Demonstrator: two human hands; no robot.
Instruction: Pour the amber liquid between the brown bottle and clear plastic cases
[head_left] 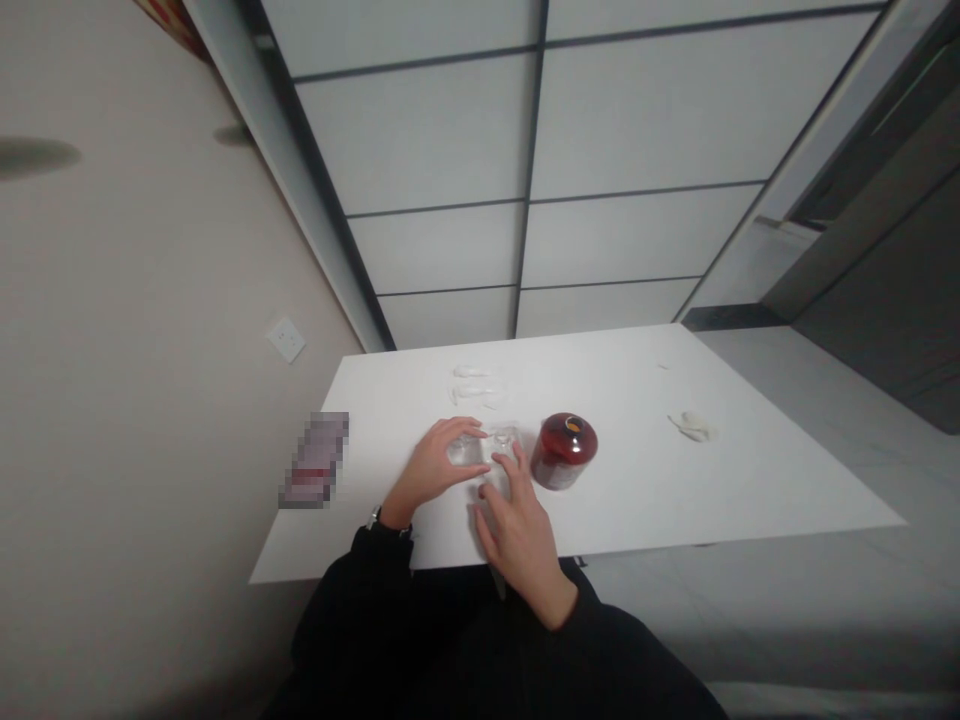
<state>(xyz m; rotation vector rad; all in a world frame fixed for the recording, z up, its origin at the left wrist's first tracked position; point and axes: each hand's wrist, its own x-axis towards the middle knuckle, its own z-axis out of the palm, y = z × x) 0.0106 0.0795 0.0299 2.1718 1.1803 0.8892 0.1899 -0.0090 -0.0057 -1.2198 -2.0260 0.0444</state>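
Reddish-brown and seemingly open at the neck, a round bottle (559, 468) stands upright just beside a person's right hand (519, 515), likely kept there for easy reach. Between both hands, a small clear container (463, 450) rests on the white table (637, 490); whether glass or plastic is hard to tell. The left hand (437, 462) grasps it, thumb on the near side and fingers curled over the far side, apparently to steady it. The right hand is unclenched, fingers spread, tips at the container's right end; whether they press cannot be told. Beyond the hands lie slim transparent pieces (475, 393), perhaps set aside to free the working space. Well right of the hands rests a crumpled pale scrap (694, 428).
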